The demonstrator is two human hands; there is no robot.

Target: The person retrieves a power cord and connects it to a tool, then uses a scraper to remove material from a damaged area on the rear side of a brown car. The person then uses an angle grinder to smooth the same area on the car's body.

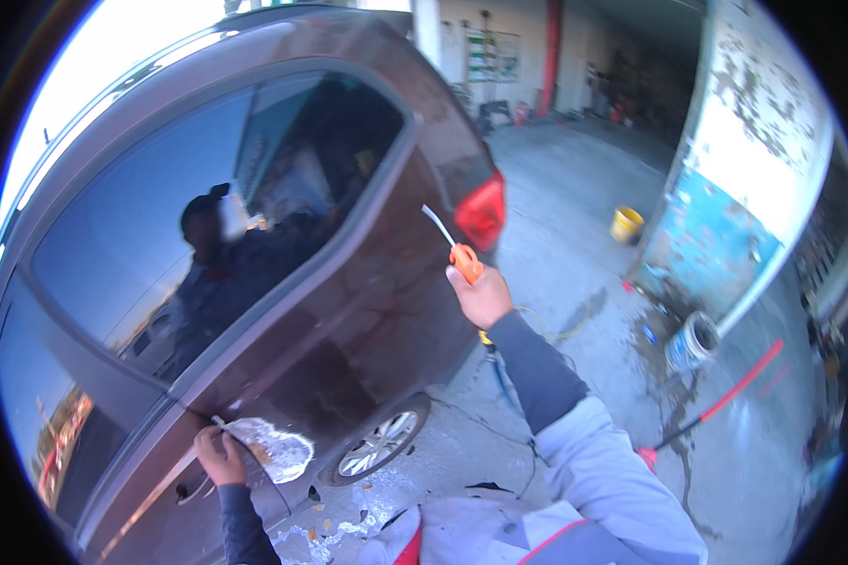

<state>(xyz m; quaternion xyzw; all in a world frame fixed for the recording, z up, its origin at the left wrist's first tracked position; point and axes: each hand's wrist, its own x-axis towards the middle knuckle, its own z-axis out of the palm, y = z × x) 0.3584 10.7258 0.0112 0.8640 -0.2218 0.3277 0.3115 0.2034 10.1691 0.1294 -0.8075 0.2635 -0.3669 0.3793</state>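
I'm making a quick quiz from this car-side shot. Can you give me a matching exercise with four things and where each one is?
Things:
1 right hand
2 left hand
3 yellow bucket
4 red-handled tool

Places:
A lying on the wet concrete floor
B raised, holding an orange-handled nozzle tool
C standing by the blue and white wall
D low on the car door, at a pale patch

Pairs: 1-B, 2-D, 3-C, 4-A

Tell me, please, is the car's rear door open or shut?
Shut: the rear door sits flush with the dark car body, no gap showing.
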